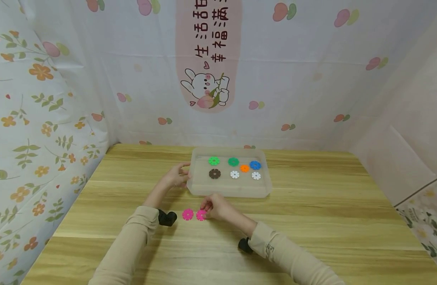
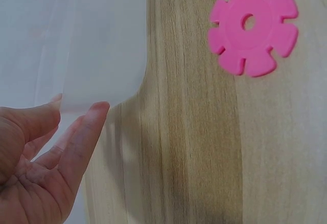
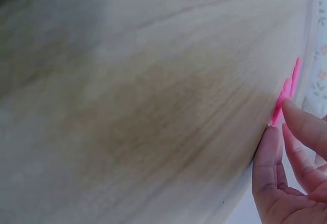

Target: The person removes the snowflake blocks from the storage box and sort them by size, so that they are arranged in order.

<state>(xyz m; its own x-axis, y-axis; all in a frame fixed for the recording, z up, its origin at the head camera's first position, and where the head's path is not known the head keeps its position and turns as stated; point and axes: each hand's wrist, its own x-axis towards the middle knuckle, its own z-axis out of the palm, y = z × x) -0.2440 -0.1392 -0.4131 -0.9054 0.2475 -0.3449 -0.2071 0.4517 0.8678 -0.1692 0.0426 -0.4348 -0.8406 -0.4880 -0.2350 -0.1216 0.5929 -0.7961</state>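
My left hand [image 1: 177,175] is at the left side of a translucent plastic tray [image 1: 232,190]. In the left wrist view its thumb and fingers pinch the tray's edge near a rounded corner. My right hand [image 1: 216,206] is in front of the tray and pinches the edge of a pink notched disc [image 1: 201,215] on the table. A second pink notched disc [image 1: 188,214] lies flat just left of it, a small gap apart. In the right wrist view, both pink discs show edge-on beyond the fingertips [image 3: 268,139].
Inside the tray are several notched discs: light green [image 1: 214,160], dark green [image 1: 233,161], blue [image 1: 255,165], orange [image 1: 244,168], brown [image 1: 214,173] and white [image 1: 234,174]. The wooden table [image 1: 311,221] meets a printed cloth [image 1: 293,79] behind the tray.
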